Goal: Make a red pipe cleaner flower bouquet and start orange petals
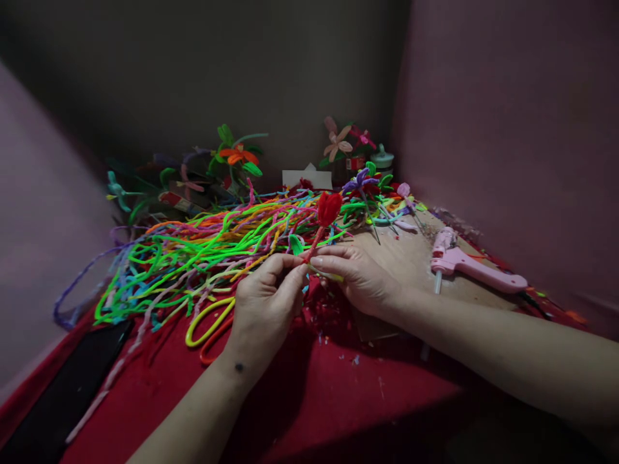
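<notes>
A red pipe-cleaner flower [329, 209] stands tilted to the right between my hands, its fuzzy red stem running down to my fingertips. My left hand [271, 293] pinches the lower end of the stem between thumb and forefinger. From the other side, my right hand [360, 277] closes its thumb and fingers on the same stem. A green leaf-like loop [295, 244] shows just left of the stem; I cannot tell whether it is attached. Beneath the right fingers a short yellow-green piece [334, 277] peeks out.
Loose coloured pipe cleaners [207, 238] are heaped behind my left hand. A pink glue gun [476, 267] lies on a brown board [401, 251] at right. Finished pipe-cleaner flowers [239, 154] stand along the back. A dark flat object [72, 386] rests at left on red cloth [329, 386].
</notes>
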A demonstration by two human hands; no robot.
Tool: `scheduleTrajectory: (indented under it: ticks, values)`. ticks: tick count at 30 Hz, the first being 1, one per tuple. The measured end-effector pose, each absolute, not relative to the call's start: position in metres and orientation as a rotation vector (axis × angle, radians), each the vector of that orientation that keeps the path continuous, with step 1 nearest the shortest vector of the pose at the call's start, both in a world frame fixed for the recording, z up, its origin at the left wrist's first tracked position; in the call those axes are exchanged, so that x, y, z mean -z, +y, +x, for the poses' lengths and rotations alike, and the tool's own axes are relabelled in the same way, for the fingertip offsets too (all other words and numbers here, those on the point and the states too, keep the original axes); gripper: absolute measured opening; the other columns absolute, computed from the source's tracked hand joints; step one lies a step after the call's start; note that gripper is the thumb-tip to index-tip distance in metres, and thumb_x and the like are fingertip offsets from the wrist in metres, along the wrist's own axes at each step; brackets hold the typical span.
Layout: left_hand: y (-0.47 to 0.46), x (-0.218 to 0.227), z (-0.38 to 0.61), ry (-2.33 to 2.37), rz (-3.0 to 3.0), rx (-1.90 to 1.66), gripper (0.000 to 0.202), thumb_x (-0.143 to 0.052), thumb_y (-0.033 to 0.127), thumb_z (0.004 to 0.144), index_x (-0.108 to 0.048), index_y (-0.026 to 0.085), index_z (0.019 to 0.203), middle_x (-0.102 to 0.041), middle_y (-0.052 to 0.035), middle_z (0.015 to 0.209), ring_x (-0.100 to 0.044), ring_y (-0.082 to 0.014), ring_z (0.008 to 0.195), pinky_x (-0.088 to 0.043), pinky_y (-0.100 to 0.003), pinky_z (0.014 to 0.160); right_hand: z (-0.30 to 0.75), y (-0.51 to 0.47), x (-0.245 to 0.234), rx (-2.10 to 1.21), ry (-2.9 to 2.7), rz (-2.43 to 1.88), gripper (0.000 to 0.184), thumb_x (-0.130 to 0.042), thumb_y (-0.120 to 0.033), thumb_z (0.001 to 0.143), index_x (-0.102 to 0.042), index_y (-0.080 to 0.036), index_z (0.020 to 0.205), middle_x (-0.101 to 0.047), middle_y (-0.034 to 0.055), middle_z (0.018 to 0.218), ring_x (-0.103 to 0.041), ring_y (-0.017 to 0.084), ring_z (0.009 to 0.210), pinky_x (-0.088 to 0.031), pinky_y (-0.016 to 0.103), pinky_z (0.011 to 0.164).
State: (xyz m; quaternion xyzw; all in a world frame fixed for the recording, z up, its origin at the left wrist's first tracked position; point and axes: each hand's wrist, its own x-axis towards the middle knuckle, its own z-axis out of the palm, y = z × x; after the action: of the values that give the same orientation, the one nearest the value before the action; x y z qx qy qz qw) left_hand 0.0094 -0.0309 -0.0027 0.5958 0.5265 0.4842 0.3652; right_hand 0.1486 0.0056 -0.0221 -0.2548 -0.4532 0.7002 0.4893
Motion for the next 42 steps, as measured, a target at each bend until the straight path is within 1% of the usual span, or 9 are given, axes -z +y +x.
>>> scheduleTrajectory:
  ticks: [5, 10, 14, 17, 20, 24, 31, 38, 42]
  values:
    - [-0.032, -0.004, 0.014, 1.262, 1.337, -1.236, 0.007, -0.062, 0.021, 0.077, -0.058, 0.016, 0.072, -0.045, 0.008, 0.043, -0.036, -0.0038, 0.033, -0.027, -0.015, 0.034, 0.148, 0.008, 0.028, -1.717, -1.105, -0.611, 0.012, -0.073, -0.025, 0.063, -0.071, -0.018, 0.072, -0.063, -0.0019, 0.066, -0.051, 0.011, 0.063, -0.037, 0.026, 0.063]
    - [-0.026, -0.006, 0.008, 1.078, 1.106, -1.114, 0.01, -0.064, 0.023, 0.073, -0.057, 0.016, 0.073, -0.054, 0.0049, 0.055, -0.03, -0.0022, 0.032, -0.025, -0.014, 0.028, 0.148, 0.009, 0.031, -1.758, -1.101, -0.585, 0.013, -0.072, -0.025, 0.066, -0.071, -0.017, 0.077, -0.065, -0.0005, 0.07, -0.053, 0.011, 0.064, -0.039, 0.026, 0.063]
    - [-0.024, -0.006, 0.005, 1.053, 1.154, -0.983, 0.016, -0.059, 0.028, 0.078, -0.055, 0.017, 0.067, -0.045, 0.0068, 0.041, -0.03, -0.0054, 0.028, -0.029, -0.018, 0.028, 0.147, 0.008, 0.034, -1.768, -1.079, -0.528, 0.014, -0.072, -0.028, 0.068, -0.07, -0.017, 0.078, -0.065, 0.0001, 0.069, -0.057, 0.012, 0.067, -0.042, 0.028, 0.067]
    - [-0.026, -0.001, 0.005, 1.241, 1.45, -1.031, 0.017, -0.056, 0.03, 0.081, -0.058, 0.018, 0.07, -0.049, 0.0044, 0.04, -0.041, -0.0093, 0.033, -0.036, -0.021, 0.037, 0.146, 0.007, 0.034, -1.75, -1.031, -0.537, 0.012, -0.072, -0.028, 0.068, -0.07, -0.018, 0.075, -0.064, -0.0007, 0.066, -0.057, 0.013, 0.064, -0.043, 0.028, 0.065]
    - [-0.026, 0.01, 0.005, 1.471, 1.986, -1.206, 0.007, -0.06, 0.025, 0.078, -0.064, 0.019, 0.078, -0.063, -0.0011, 0.063, -0.054, -0.0127, 0.054, -0.043, -0.023, 0.057, 0.145, 0.006, 0.032, -1.672, -1.014, -0.596, 0.009, -0.075, -0.025, 0.064, -0.068, -0.018, 0.066, -0.064, -0.0017, 0.066, -0.057, 0.013, 0.067, -0.044, 0.03, 0.073]
    - [-0.024, 0.018, 0.003, 1.474, 2.359, -1.223, 0.01, -0.054, 0.021, 0.081, -0.064, 0.02, 0.083, -0.064, -0.0035, 0.078, -0.058, -0.0159, 0.071, -0.043, -0.025, 0.071, 0.145, 0.004, 0.026, -1.572, -1.107, -0.612, 0.008, -0.074, -0.025, 0.064, -0.069, -0.02, 0.065, -0.066, -0.0016, 0.072, -0.058, 0.014, 0.077, -0.042, 0.032, 0.085]
    - [-0.029, -0.002, 0.007, 1.361, 1.649, -1.173, 0.009, -0.055, 0.024, 0.082, -0.059, 0.018, 0.075, -0.045, 0.0063, 0.048, -0.038, -0.0062, 0.038, -0.031, -0.017, 0.039, 0.148, 0.004, 0.027, -1.61, -1.201, -0.565, 0.01, -0.069, -0.029, 0.072, -0.073, -0.021, 0.076, -0.067, -0.0006, 0.076, -0.057, 0.014, 0.078, -0.042, 0.031, 0.081]
    - [-0.024, -0.004, 0.002, 1.007, 1.145, -1.077, 0.006, -0.062, 0.021, 0.078, -0.058, 0.017, 0.076, -0.053, 0.0052, 0.055, -0.033, -0.0022, 0.032, -0.028, -0.014, 0.03, 0.147, 0.008, 0.031, -1.638, -1.113, -0.55, 0.008, -0.07, -0.021, 0.069, -0.073, -0.022, 0.076, -0.069, -0.001, 0.077, -0.058, 0.013, 0.074, -0.041, 0.03, 0.078]
    - [-0.021, -0.004, -0.003, 0.889, 1.046, -0.95, 0.009, -0.057, 0.019, 0.081, -0.057, 0.015, 0.074, -0.045, 0.0077, 0.045, -0.023, -0.0008, 0.029, -0.027, -0.012, 0.026, 0.147, 0.009, 0.032, -1.741, -1.078, -0.469, 0.013, -0.07, -0.021, 0.069, -0.072, -0.022, 0.082, -0.069, -0.0002, 0.077, -0.059, 0.014, 0.075, -0.042, 0.031, 0.077]
